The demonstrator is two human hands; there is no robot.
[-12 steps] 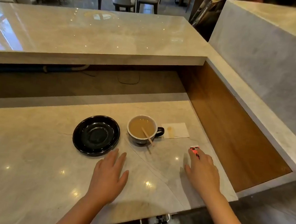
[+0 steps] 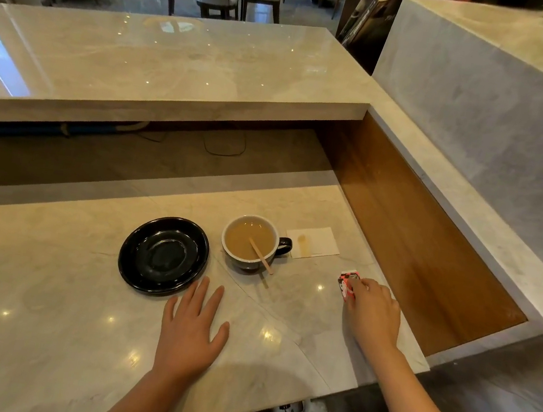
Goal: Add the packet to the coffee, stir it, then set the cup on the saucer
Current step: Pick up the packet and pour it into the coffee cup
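Observation:
A dark cup (image 2: 251, 242) of light brown coffee stands on the marble counter with a wooden stirrer (image 2: 260, 255) leaning out over its near rim. Left of it lies an empty black saucer (image 2: 163, 254). A small red, white and black packet (image 2: 346, 284) is at the right, tilted up off the counter, with the fingertips of my right hand (image 2: 374, 312) closed on its near end. My left hand (image 2: 192, 331) lies flat on the counter with fingers spread, just in front of the saucer and holding nothing.
A white napkin (image 2: 313, 242) with a brown stain lies right of the cup's handle. A raised marble ledge (image 2: 164, 63) runs across behind. A wooden side panel (image 2: 413, 245) and marble wall close the right side. The counter's near edge (image 2: 271, 403) is close.
My right hand has tipped the packet up off the counter, so more of it shows now. The left hand, cup and saucer have stayed put.

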